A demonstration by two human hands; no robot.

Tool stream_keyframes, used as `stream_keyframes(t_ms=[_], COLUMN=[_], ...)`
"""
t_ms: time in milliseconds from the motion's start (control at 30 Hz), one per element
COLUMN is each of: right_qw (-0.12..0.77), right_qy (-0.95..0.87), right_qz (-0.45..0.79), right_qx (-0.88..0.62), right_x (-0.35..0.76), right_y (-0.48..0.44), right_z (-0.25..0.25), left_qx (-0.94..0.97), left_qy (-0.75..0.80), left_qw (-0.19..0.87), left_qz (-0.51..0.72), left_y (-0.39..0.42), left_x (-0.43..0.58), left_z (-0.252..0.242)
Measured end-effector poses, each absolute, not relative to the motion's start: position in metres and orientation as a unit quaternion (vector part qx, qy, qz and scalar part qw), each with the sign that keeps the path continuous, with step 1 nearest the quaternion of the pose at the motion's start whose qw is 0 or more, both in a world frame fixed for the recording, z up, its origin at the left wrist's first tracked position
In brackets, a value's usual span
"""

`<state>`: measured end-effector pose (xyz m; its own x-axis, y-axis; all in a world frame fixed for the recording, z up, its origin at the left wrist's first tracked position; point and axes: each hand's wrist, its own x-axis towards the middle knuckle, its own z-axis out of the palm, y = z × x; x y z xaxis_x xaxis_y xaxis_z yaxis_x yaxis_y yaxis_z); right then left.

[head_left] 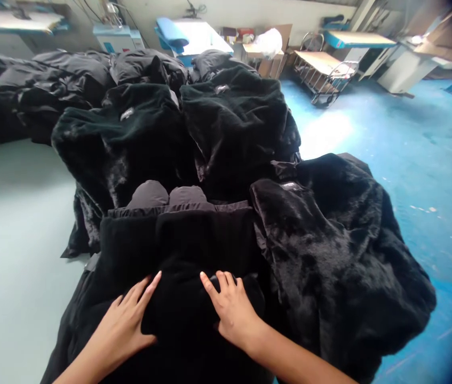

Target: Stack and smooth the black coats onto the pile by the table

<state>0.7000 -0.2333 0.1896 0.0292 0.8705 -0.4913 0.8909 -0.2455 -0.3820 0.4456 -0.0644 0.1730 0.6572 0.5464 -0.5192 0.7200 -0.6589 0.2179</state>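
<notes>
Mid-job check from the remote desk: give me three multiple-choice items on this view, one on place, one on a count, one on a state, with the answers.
1. Where do the left hand and right hand rest?
A) On the blue floor
B) On the black fleece garment
C) On the pale table

2. How many rounded grey padded shapes show beyond the hands?
A) One
B) Two
C) Four

3. What state are the hands in?
A) Bare, with fingers spread
B) Gloved
C) Clenched into fists

Answers:
1 B: the black fleece garment lies under both palms.
2 B: two mounds sit side by side past the fleece.
3 A: skin shows and the fingers lie apart.
</notes>
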Motion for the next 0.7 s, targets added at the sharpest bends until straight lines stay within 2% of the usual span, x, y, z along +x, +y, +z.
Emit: stream_keyframes(t_ms=[133,267,367,533,633,700], right_qw=[0.026,-0.027,-0.059,-0.182,-0.294,-0.336], right_qy=[0.616,0.628,0.651,0.699,0.691,0.681], right_qz=[-0.332,-0.349,-0.308,-0.115,0.042,0.102], right_qx=[0.714,0.695,0.691,0.682,0.659,0.642], right_x=[0.698,0.698,0.696,0.695,0.696,0.696], right_y=[-0.230,-0.236,-0.246,-0.257,-0.262,-0.267], right_z=[0.177,0.164,0.156,0.163,0.178,0.187], left_qx=[0.882,0.877,0.879,0.909,0.937,0.944], left_qy=[0.365,0.377,0.367,0.288,0.250,0.238], left_qw=[0.211,0.226,0.268,0.299,0.235,0.183], left_qz=[-0.211,-0.195,-0.143,-0.036,0.058,0.136], left_y=[-0.066,-0.066,-0.063,-0.063,-0.080,-0.099], left_x=[0.453,0.447,0.442,0.438,0.431,0.425], left_z=[0.161,0.155,0.159,0.194,0.218,0.226])
